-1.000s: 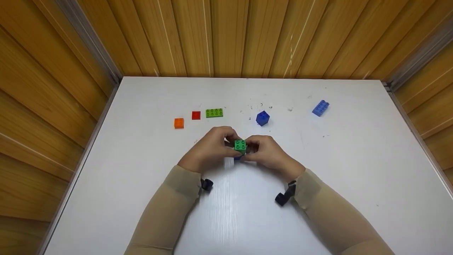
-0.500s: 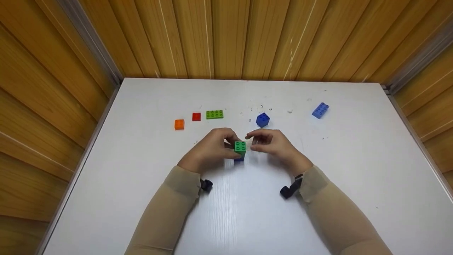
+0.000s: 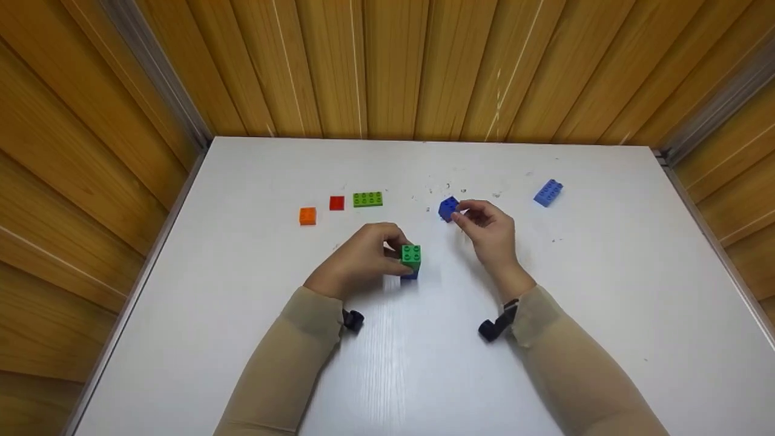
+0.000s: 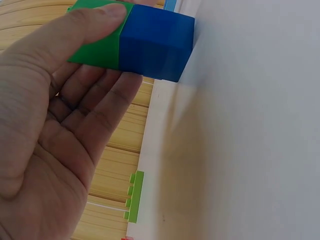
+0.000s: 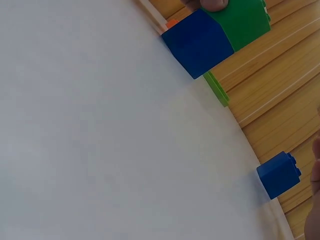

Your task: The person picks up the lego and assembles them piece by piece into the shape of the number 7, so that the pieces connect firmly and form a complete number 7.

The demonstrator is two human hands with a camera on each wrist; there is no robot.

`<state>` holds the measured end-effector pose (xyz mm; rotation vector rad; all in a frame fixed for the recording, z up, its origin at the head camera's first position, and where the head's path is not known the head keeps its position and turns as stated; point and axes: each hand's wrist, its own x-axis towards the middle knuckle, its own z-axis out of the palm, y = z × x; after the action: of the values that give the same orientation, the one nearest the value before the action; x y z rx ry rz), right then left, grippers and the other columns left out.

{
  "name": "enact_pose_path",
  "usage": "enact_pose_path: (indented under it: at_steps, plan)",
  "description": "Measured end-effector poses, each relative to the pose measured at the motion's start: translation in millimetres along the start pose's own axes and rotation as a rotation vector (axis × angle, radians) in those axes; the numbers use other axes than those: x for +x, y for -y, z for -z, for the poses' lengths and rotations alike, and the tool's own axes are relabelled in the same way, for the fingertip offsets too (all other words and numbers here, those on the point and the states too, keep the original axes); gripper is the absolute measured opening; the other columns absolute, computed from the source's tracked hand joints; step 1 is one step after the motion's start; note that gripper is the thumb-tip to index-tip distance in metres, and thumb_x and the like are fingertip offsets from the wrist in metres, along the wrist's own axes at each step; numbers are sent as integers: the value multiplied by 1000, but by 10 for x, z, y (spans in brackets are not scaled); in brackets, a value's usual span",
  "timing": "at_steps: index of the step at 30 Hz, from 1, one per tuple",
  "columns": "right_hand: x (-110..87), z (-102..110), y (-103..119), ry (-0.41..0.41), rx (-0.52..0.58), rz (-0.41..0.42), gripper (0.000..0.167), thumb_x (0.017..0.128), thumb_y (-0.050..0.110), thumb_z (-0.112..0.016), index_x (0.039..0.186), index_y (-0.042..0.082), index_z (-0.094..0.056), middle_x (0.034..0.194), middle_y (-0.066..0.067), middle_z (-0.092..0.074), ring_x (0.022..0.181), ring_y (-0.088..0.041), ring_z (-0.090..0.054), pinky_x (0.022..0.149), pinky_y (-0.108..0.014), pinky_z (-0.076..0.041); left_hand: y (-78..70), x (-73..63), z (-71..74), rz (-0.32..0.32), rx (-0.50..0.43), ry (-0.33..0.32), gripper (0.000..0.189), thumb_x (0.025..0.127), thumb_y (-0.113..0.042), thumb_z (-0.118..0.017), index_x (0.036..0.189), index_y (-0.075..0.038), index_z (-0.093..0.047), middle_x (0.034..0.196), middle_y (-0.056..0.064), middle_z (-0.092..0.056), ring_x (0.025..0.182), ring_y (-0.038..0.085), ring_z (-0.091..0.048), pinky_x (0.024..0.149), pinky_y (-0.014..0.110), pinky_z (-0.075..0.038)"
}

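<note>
Near the middle of the white table my left hand [image 3: 369, 257] pinches a green building brick [image 3: 411, 254] between thumb and fingers. That brick sits on top of a dark blue brick [image 4: 156, 42], the two joined as a stack. The stack stands upright on the table. Behind it and to the right is another dark blue brick [image 3: 448, 209], studs up. My right hand [image 3: 493, 233] is at this brick's right side, thumb and index finger apart. In the right wrist view a gap shows between the fingers [image 5: 315, 172] and the blue brick [image 5: 279, 175].
Along the left back lie an orange brick [image 3: 307, 216], a flat red brick [image 3: 336, 203] and a flat lime green brick [image 3: 368, 199]. A lighter blue long brick [image 3: 548, 193] lies at the back right. Wood-patterned panels [image 3: 387, 66] wall the table in.
My right hand has let go of the stack and moved away to the right and back, up to the lone dark blue brick. The left hand has kept hold of the green brick.
</note>
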<state>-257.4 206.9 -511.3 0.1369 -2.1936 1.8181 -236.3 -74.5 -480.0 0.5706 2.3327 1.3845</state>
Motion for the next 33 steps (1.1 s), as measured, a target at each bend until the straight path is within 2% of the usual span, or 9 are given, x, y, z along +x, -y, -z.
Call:
enact_pose_path:
  at_steps: [6,11,15,25,33]
  plan:
    - [84,11,-57,-59,-63,-38,42,97,4,-88,134,-8,-73,131,-25,-76,101,-9,-65,84,-13,-50,0,8,6,5,7,7,24,91,-15,-96,107,-26,-81,120,-6,-77,113,19,-75,111,40,-64]
    - [110,26,-123,-39,-192,-66,46,98,11,-89,139,-4,-73,135,-20,-75,111,-20,-64,88,-14,-47,13,2,-8,20,5,16,24,91,-15,-97,106,-27,-82,119,-6,-77,111,19,-75,110,39,-64]
    - [127,32,-157,-2,-258,-91,48,100,18,-89,141,-1,-73,136,-18,-74,114,-23,-64,87,-12,-48,14,3,-13,9,14,17,25,91,-16,-97,106,-28,-82,119,-6,-77,112,19,-74,109,38,-64]
    - [195,19,-155,46,-366,-127,40,101,20,-87,136,2,-78,118,-18,-75,104,-20,-63,79,-11,-49,34,29,0,-48,10,16,26,89,-11,-98,105,-22,-81,116,-4,-77,111,15,-77,107,35,-66]
    - [164,-8,-149,58,-341,-141,38,101,19,-87,134,3,-79,115,-16,-76,101,-20,-64,78,-12,-51,82,11,0,-43,-12,12,26,88,-10,-98,104,-22,-81,116,-2,-76,111,16,-78,107,34,-66]
